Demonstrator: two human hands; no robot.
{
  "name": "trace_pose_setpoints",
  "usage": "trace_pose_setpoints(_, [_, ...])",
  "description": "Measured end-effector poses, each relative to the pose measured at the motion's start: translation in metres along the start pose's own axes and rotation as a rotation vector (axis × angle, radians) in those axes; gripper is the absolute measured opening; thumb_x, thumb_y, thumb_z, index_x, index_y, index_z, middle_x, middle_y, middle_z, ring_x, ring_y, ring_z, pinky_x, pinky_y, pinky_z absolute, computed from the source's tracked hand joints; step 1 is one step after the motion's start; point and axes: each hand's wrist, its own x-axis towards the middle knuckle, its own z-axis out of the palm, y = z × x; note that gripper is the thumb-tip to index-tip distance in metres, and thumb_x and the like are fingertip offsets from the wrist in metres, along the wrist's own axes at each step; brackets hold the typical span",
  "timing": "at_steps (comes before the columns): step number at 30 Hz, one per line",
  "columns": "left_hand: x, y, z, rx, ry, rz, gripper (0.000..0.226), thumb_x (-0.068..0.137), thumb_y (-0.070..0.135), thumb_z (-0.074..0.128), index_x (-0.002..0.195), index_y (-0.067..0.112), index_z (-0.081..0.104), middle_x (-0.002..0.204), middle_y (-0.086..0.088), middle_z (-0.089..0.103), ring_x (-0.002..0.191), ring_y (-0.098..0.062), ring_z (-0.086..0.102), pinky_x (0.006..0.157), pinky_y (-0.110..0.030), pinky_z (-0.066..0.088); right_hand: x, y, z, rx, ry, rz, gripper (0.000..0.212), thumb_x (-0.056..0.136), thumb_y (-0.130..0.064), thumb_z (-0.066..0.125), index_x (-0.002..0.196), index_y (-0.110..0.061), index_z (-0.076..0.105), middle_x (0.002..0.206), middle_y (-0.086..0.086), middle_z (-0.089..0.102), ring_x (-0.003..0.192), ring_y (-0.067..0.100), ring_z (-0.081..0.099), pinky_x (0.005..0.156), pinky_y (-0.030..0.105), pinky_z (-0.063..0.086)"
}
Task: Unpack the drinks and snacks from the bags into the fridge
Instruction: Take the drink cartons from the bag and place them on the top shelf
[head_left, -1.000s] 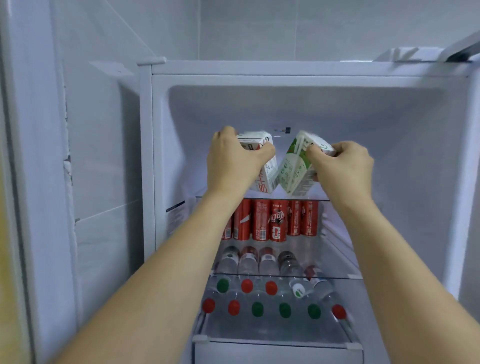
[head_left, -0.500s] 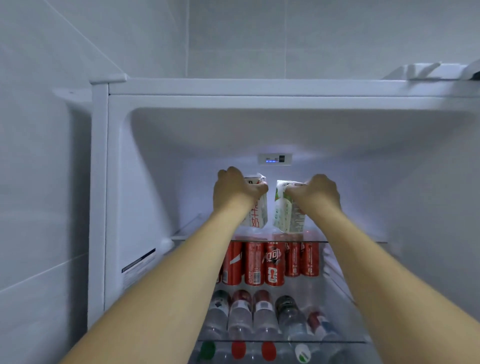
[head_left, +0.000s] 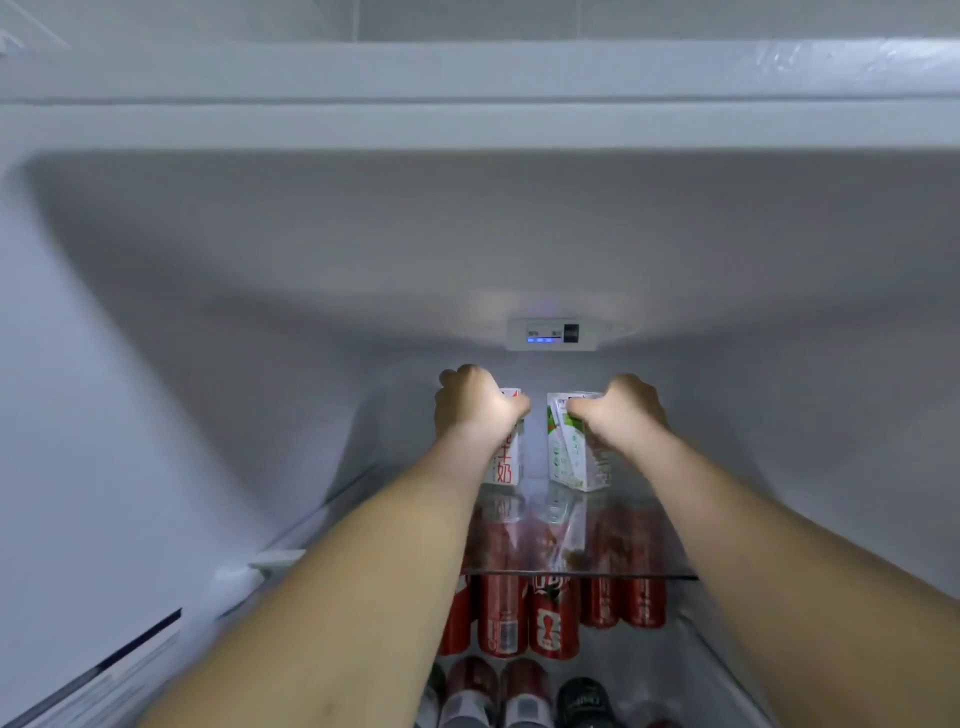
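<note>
Both arms reach deep into the open fridge. My left hand grips the top of a white carton with red print. My right hand grips the top of a white carton with green print. The two cartons stand upright side by side at the back of the top glass shelf, a small gap between them. My left hand hides most of the red carton's top.
Red cans stand in a row on the shelf below the glass. Under them lie bottles with caps toward me. A control panel with blue lights sits on the fridge's back wall. White fridge walls close in on both sides.
Both hands have pushed further into the fridge and the cartons, earlier tilted in the air, now stand upright on the top shelf. The camera has moved closer and higher.
</note>
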Motion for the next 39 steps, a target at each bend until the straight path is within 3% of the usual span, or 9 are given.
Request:
trace_pose_setpoints(7, [0.009,-0.001,0.028,0.024,-0.052,-0.003,0.073,0.080,0.044,0.075,0.131,0.007,0.038,0.132,-0.018,0.038,0.120,-0.039,0.049,0.093,-0.041,0.045,0.022,0.019,0.021,-0.049,-0.062,-0.108,0.025,0.084,-0.021,0.065,0.105,-0.010,0.058,0.108,0.012,0.065,0.088,0.026,0.059,0.067,0.026,0.040])
trace_pose_setpoints(10, [0.003,-0.007,0.032,0.081,-0.160,-0.002,0.074,0.080,0.036,0.073,0.136,0.018,0.028,0.132,-0.017,0.036,0.116,-0.037,0.052,0.093,-0.038,0.047,0.022,0.028,0.025,0.001,-0.178,-0.033,0.070,0.088,-0.015,0.063,0.147,-0.024,0.026,0.124,0.011,0.057,0.100,0.031,0.060,0.070,0.030,0.046])
trace_pose_setpoints(12, [0.001,-0.011,0.030,0.077,-0.198,-0.003,0.077,0.077,0.036,0.073,0.136,0.022,0.026,0.130,-0.015,0.039,0.111,-0.035,0.054,0.089,-0.037,0.048,0.025,0.033,0.028,0.029,-0.224,0.023,0.082,0.091,-0.014,0.057,0.151,-0.038,0.007,0.121,0.012,0.056,0.094,0.033,0.062,0.070,0.036,0.053])
trace_pose_setpoints(14, [0.001,-0.015,0.027,0.052,-0.197,0.014,0.079,0.076,0.037,0.074,0.136,0.021,0.026,0.129,-0.015,0.039,0.109,-0.035,0.055,0.087,-0.037,0.049,0.028,0.037,0.030,-0.022,-0.230,0.030,0.083,0.091,-0.012,0.051,0.151,-0.039,0.000,0.119,0.013,0.057,0.095,0.033,0.062,0.082,0.043,0.055])
trace_pose_setpoints(16, [0.001,-0.015,0.026,0.021,-0.210,0.030,0.079,0.080,0.039,0.073,0.140,0.019,0.025,0.134,-0.015,0.034,0.111,-0.036,0.053,0.090,-0.038,0.049,0.030,0.039,0.027,-0.102,-0.178,0.024,0.070,0.091,-0.010,0.051,0.149,-0.024,0.014,0.119,0.015,0.058,0.097,0.031,0.059,0.088,0.041,0.052])
trace_pose_setpoints(21, [0.001,-0.014,0.028,-0.010,-0.232,0.015,0.080,0.087,0.039,0.068,0.146,0.018,0.019,0.142,-0.017,0.026,0.120,-0.036,0.048,0.094,-0.037,0.045,0.026,0.042,0.021,-0.298,-0.153,-0.022,0.019,0.090,-0.010,0.051,0.105,-0.010,0.063,0.099,0.009,0.064,0.083,0.026,0.061,0.066,0.024,0.043])
trace_pose_setpoints(26, [0.005,-0.015,0.026,-0.079,-0.256,-0.009,0.080,0.089,0.036,0.067,0.148,0.020,0.016,0.140,-0.016,0.025,0.119,-0.035,0.047,0.093,-0.038,0.050,0.026,0.042,0.023,-0.307,-0.155,-0.004,0.018,0.087,-0.008,0.049,0.097,-0.010,0.064,0.095,0.009,0.065,0.082,0.026,0.066,0.069,0.028,0.052])
trace_pose_setpoints(33, [0.006,-0.017,0.031,-0.073,-0.265,-0.014,0.080,0.089,0.033,0.068,0.148,0.022,0.015,0.143,-0.016,0.022,0.118,-0.036,0.048,0.091,-0.038,0.049,0.024,0.042,0.020,-0.320,-0.171,0.011,0.014,0.089,-0.008,0.050,0.094,-0.011,0.063,0.081,0.004,0.058,0.073,0.023,0.058,0.057,0.022,0.039])
trace_pose_setpoints(39, [0.007,-0.017,0.030,-0.079,-0.274,-0.041,0.085,0.089,0.035,0.067,0.151,0.026,0.009,0.146,-0.015,0.020,0.122,-0.036,0.047,0.092,-0.036,0.046,0.016,0.037,0.016,-0.359,-0.181,0.006,0.005,0.092,-0.011,0.051,0.093,-0.011,0.056,0.096,0.009,0.057,0.080,0.026,0.054,0.065,0.023,0.037])
